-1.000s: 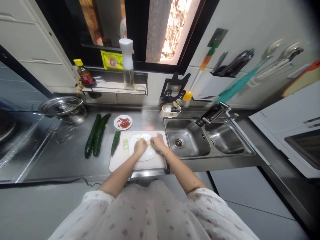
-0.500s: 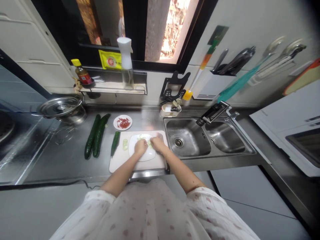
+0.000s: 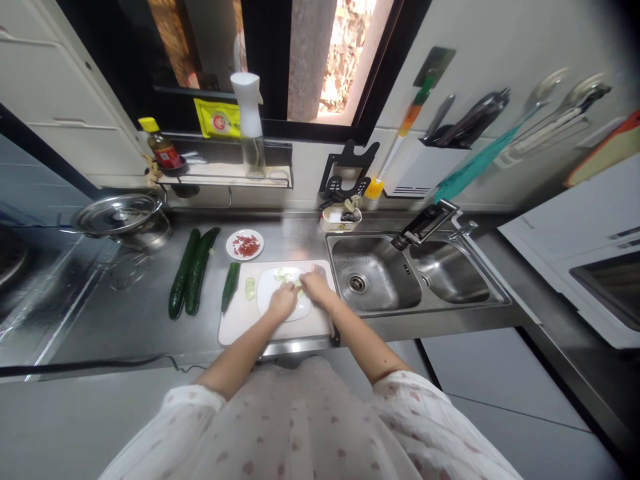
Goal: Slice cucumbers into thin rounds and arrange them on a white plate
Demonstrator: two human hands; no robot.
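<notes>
Now, along the steel counter's (image 3: 125,327) front edge sits the cutting board (image 3: 237,331), a white plate (image 3: 299,311) on its middle. Cut cucumber (image 3: 231,287) lies along the board's left edge! Left hand (image 3: 283,301) and right hand (image 3: 315,287) nearly meet over the plate, fingers bent; whether either grips anything, I can't tell. Pale slices (image 3: 283,275) dot the plate's far edge, more slices (image 3: 250,289) left of it.

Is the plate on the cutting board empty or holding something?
Holding something: pale green slices lie on the far part of the plate.
</notes>
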